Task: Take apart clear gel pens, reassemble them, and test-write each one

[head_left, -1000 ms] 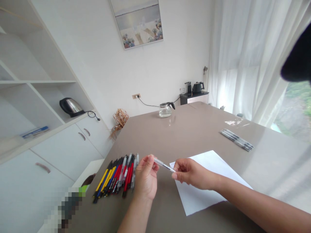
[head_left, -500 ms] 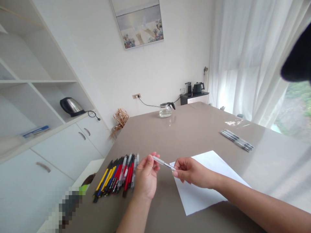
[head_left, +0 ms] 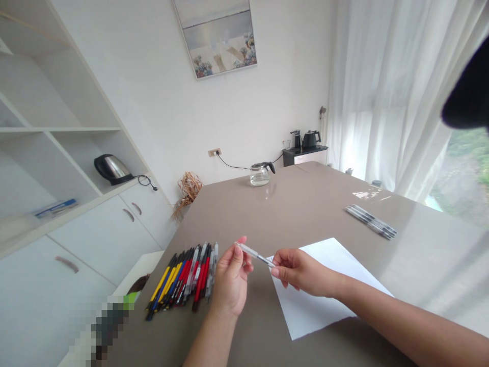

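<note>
Between my two hands is a clear-barrelled pen (head_left: 255, 254), held in the air at a slant. My left hand (head_left: 232, 275) pinches its upper left end between thumb and fingers. At the lower right end, my right hand (head_left: 294, 270) grips the pen with thumb and forefinger, hiding its tip. A sheet of white paper (head_left: 317, 316) lies under the right hand and forearm. Left of my left hand, many pens (head_left: 183, 278) with yellow, blue, red, black and clear barrels lie side by side on the table.
On the brown table (head_left: 237, 214), several clear pens (head_left: 371, 221) lie in a row at the right. A glass pot (head_left: 260, 176) of clear liquid stands at the far edge. White shelves with a steel kettle (head_left: 114, 168) line the left, a curtain (head_left: 374, 102) the right.
Both hands keep their hold on the pen. The left fingers have shifted slightly at its upper end; everything else stays in place.
</note>
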Demonstrator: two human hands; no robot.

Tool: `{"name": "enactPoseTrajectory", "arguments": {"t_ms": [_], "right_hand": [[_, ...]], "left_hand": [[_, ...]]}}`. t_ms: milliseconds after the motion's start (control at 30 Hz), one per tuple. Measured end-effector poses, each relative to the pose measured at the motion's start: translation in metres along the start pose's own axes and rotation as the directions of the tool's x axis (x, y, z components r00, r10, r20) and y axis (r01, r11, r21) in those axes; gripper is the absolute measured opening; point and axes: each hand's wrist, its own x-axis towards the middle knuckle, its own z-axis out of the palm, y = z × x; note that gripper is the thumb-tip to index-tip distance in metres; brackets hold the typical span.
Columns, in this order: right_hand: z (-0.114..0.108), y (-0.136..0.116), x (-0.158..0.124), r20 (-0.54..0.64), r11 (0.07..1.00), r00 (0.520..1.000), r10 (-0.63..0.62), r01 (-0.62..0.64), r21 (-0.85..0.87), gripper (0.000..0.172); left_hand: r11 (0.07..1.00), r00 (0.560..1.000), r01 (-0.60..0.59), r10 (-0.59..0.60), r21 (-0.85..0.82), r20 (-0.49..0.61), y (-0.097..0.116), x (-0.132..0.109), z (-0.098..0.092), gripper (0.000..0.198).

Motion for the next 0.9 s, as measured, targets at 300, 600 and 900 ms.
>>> {"name": "enactPoseTrajectory", "arguments": {"t_ms": [300, 600, 900], "right_hand": [[0.0005, -0.0039, -0.0005, -0.023, 1.000, 1.000, 0.014, -0.014, -0.027, 0.030], [-0.0001, -0.0026, -0.0006, -0.017, 0.999, 1.000, -0.001, 0.001, -0.036, 0.030], [-0.0002, -0.0037, -0.0019, 0.000, 1.000, 1.000, -0.011, 0.011, -0.013, 0.030]], "left_hand": [[1.000, 0.999, -0.012, 0.012, 0.009, -0.035, 0.0022, -0.0004, 0.0001, 0.014], [1.000, 0.999, -0.012, 0.013, 0.014, -0.048, 0.0029, 0.0005, -0.0011, 0.021], [0.999, 0.999, -0.034, 0.034, 0.002, 0.024, 0.0082, -0.0026, 0.0036, 0.015]]}}
